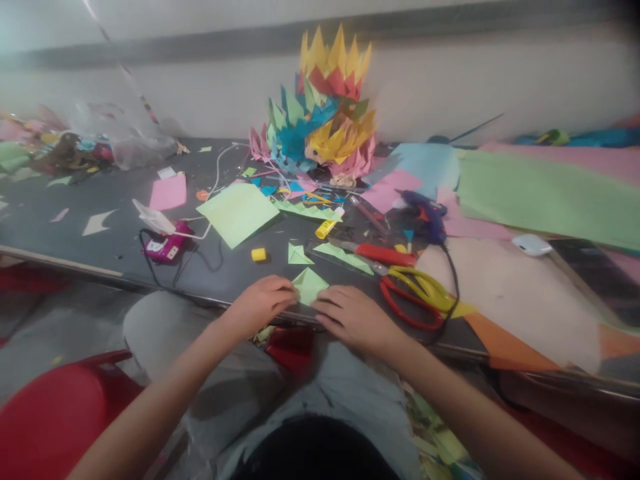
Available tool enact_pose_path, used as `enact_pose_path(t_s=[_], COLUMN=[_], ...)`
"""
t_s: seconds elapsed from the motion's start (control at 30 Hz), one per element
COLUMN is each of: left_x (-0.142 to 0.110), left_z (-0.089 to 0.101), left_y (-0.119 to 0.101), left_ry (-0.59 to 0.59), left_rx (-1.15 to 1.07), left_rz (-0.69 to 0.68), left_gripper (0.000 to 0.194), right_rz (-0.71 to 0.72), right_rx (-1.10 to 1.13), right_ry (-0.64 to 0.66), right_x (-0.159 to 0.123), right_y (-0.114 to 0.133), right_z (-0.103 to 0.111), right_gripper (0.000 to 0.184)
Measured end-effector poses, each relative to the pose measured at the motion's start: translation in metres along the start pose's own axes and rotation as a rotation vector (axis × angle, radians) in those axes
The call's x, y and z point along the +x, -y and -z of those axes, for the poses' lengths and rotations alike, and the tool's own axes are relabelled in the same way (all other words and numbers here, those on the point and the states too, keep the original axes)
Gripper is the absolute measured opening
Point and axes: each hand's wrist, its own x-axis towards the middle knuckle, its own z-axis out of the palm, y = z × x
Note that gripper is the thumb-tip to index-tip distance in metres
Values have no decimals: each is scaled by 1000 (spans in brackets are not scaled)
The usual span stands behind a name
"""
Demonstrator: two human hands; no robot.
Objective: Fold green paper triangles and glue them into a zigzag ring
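Note:
A small folded piece of light green paper [311,285] lies at the table's front edge, between my two hands. My left hand [261,301] pinches its left corner, fingers curled together. On the opposite side my right hand [351,313] grips the right corner, its fingers bent over the paper and the thumb hidden. Just beyond lies another folded green paper piece [300,254]. A cut green strip [345,257] lies to its right, close to the scissors [417,290] with red and yellow handles. A yellow cap [259,255] stands beyond my left hand.
A colourful folded-paper model [320,127] stands by the wall. Around it are a green sheet [239,212], a glue stick [329,224], a red-handled cutter [385,254] and a glue gun [427,215]. A purple device [167,243] sits left; a phone [597,277] and large sheets [545,193] lie right.

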Motion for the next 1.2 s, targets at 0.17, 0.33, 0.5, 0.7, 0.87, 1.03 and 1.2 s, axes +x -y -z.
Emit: enact_pose_path(t_s=[0.17, 0.33, 0.5, 0.7, 0.87, 1.03, 1.2], left_x=[9, 14, 18, 15, 3, -12, -17], left_z=[10, 8, 2, 4, 1, -10, -16], left_y=[5, 5, 6, -2, -17, -29, -30], left_ry=[139, 141, 125, 74, 47, -58, -33], left_rx=[317, 350, 269, 310, 348, 305, 291], left_rz=[-199, -189, -92, -73, -138, -50, 1], left_gripper=[15, 14, 15, 14, 19, 31, 35], right_rz=[22, 61, 71, 68, 57, 47, 1], right_rx=[8, -8, -2, -21, -75, -94, -87], right_ry=[-28, 15, 37, 45, 59, 41, 54], right_x=[3, 2, 1, 1, 1, -1, 0], right_y=[-1, -2, -2, -1, 4, 7, 10], right_z=[0, 0, 0, 0, 1, -1, -2], right_gripper=[27, 28, 30, 31, 31, 31, 27])
